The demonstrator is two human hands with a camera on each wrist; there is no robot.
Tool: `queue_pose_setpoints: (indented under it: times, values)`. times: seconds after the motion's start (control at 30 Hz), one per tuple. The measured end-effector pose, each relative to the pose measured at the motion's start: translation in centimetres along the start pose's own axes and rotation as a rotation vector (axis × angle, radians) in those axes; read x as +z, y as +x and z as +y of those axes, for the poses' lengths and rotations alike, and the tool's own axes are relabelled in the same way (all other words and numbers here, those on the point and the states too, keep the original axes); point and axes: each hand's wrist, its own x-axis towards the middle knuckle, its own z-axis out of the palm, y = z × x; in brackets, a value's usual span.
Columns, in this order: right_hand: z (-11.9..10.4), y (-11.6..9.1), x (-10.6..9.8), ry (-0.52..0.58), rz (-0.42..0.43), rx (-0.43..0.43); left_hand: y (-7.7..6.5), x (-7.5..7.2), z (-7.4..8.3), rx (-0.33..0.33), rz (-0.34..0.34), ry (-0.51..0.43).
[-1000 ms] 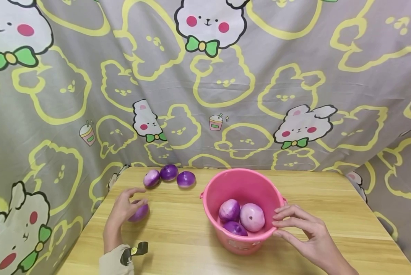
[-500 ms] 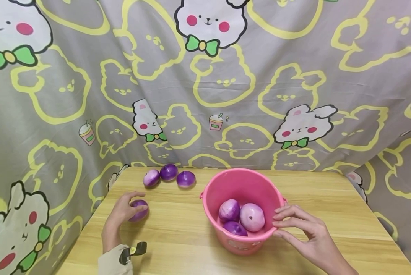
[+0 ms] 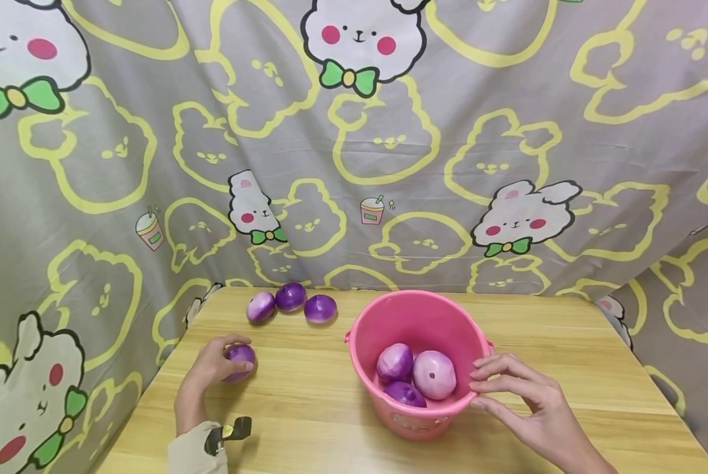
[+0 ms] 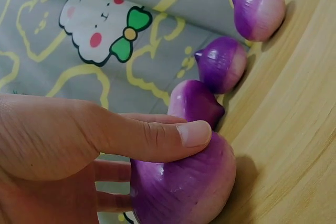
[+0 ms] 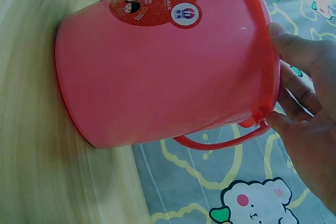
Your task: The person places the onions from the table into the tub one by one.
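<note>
On the left of the table, my left hand (image 3: 207, 365) grips a purple onion (image 3: 242, 365). The left wrist view has the thumb (image 4: 193, 134) lying over the top of this onion (image 4: 186, 182), with fingers behind it. A pink bucket (image 3: 383, 413) stands upright right of the middle, holding a pale onion (image 3: 435, 376) and two purple onions (image 3: 395, 361). My right hand (image 3: 531, 398) pinches the right side of the bucket's rim. Seen from the right wrist, the thumb and fingers meet at the rim of the bucket (image 5: 147, 77), near its hanging handle (image 5: 226, 144).
Three more onions (image 3: 291, 297) lie at the back left of the wooden table (image 3: 306, 408). A grey curtain (image 3: 354, 164) with cartoon rabbits hangs right behind the table's back edge and along both sides. A dark wrist strap (image 3: 229, 434) sticks out from the left sleeve.
My left hand has lowered beside the onion and closed its thumb and fingers on it. The right hand and the bucket have stayed in place.
</note>
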Motion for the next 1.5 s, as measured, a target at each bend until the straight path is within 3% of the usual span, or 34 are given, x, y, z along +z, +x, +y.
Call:
queue_pose_setpoints:
  times: [0.63,0.9,1.13,1.5]
  values:
    - [0.0,-0.1,0.0,-0.019,0.000,0.022,0.2,0.3,-0.1,0.023,-0.016,0.004]
    - [0.0,-0.1,0.1,-0.029,0.000,0.026,0.1,0.3,0.4,0.031,-0.012,-0.041]
    - [0.0,-0.1,0.0,-0.008,-0.002,0.002,0.0,0.2,1.0,0.039,0.012,-0.045]
    - [0.0,-0.2,0.1,-0.008,-0.002,0.009,0.1,0.2,1.9,0.104,0.061,-0.030]
